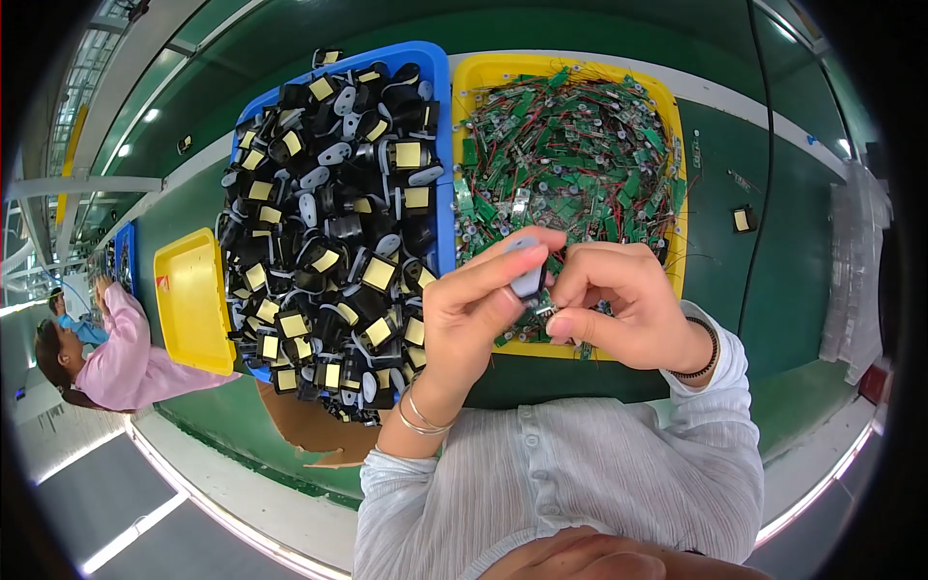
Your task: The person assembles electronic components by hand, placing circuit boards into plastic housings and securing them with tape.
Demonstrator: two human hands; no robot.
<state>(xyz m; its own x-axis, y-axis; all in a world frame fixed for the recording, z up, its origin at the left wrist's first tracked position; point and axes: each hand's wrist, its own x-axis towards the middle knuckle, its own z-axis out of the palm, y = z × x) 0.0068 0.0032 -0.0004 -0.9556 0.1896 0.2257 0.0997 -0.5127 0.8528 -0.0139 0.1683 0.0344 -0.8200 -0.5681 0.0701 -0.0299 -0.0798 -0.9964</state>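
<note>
My left hand point(464, 311) is closed on a small black and grey plastic housing point(529, 283), held between thumb and fingers above the near edge of the yellow tray point(682, 208). With thumb and forefinger, my right hand point(628, 302) pinches a small green circuit board point(545, 311) against the housing's lower end. How far the board sits inside the housing is hidden by my fingers. Behind my hands, the yellow tray holds a heap of green circuit boards point(570, 159) with thin red wires. Left of it, a blue tray point(446, 145) is piled with black housings point(338, 232) bearing grey parts and cream pads.
An upturned or empty-looking yellow tray point(193, 300) stands at the left, near a person in pink point(121, 348). A loose housing point(743, 219) lies on the green table at right, beside a black cable point(764, 174). Cardboard point(314, 425) shows below the blue tray.
</note>
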